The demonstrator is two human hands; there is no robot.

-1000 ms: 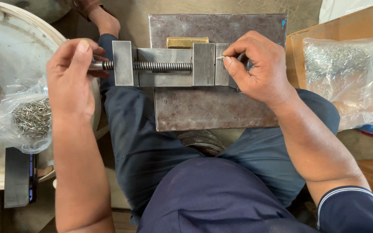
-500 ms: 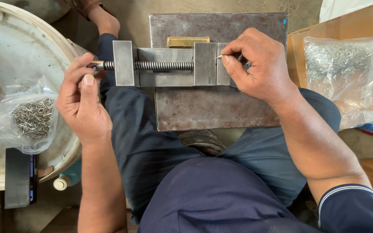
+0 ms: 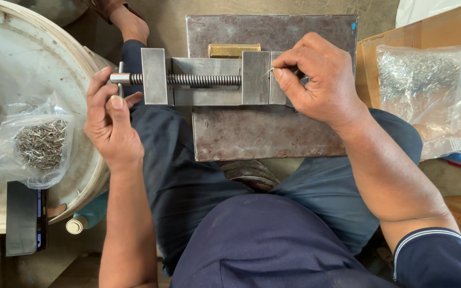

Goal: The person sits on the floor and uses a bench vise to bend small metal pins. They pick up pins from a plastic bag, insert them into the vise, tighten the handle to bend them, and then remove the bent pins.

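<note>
A small steel vise [image 3: 209, 79] with a threaded screw lies across a grey metal plate [image 3: 265, 130] resting on my lap. My left hand [image 3: 110, 125] grips the crossbar handle [image 3: 119, 79] at the vise's left end, thumb and fingers around it. My right hand [image 3: 316, 80] sits at the vise's right end and pinches a thin metal pin [image 3: 269, 70] against the jaws. A brass-coloured block [image 3: 234, 50] lies on the plate just behind the vise.
A clear bag of small metal pins [image 3: 39, 143] rests on a white round tub [image 3: 6, 64] at left, with a dark phone [image 3: 23, 217] on its rim. Another bag of pins [image 3: 421, 88] lies on a cardboard box [image 3: 452, 32] at right.
My left hand has turned on the vise handle, going from over the screw end to below it. My right hand stays at the jaws with the pin.
</note>
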